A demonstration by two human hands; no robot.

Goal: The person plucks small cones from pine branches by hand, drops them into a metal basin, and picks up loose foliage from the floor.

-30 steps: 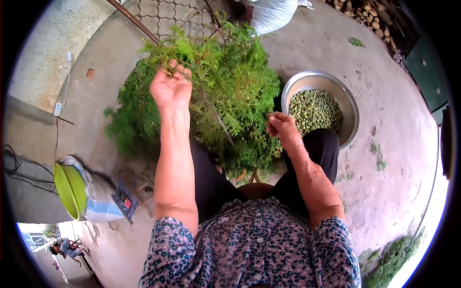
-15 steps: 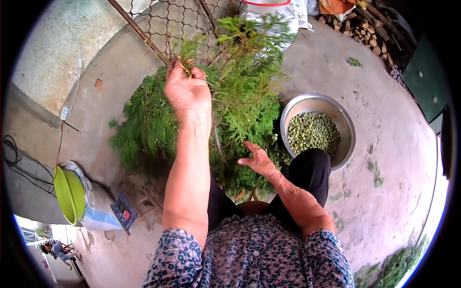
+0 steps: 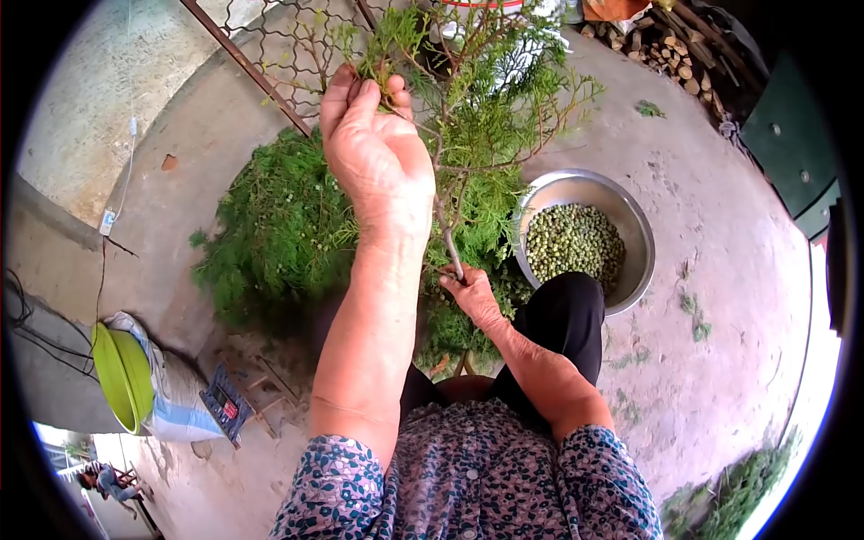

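A leafy evergreen branch (image 3: 493, 108) with a thin brown stem is held up in front of me. My left hand (image 3: 378, 157) is raised, its fingers closed around a green side twig of this branch. Lower down, my right hand (image 3: 474, 295) grips the cut end of the stem between thumb and fingers. Beneath and to the left lies a pile of cut evergreen branches (image 3: 279, 220) on the floor. A steel basin (image 3: 641, 236) stands right of the branch, by my right knee, holding many small greenish seed cones (image 3: 576, 241).
A wire mesh panel (image 3: 270, 63) with a rusty frame is ahead. A green plastic tub (image 3: 121, 378) and a white sack (image 3: 175, 396) are at left. Stacked firewood (image 3: 675, 58) sits far right, beside a dark green cabinet (image 3: 792, 144). A person (image 3: 112, 483) appears at lower left.
My right hand, earlier with fingers apart, has taken hold of the stem's lower end. My left hand has moved up and slightly right with the twig, and the branch rises clear of the pile.
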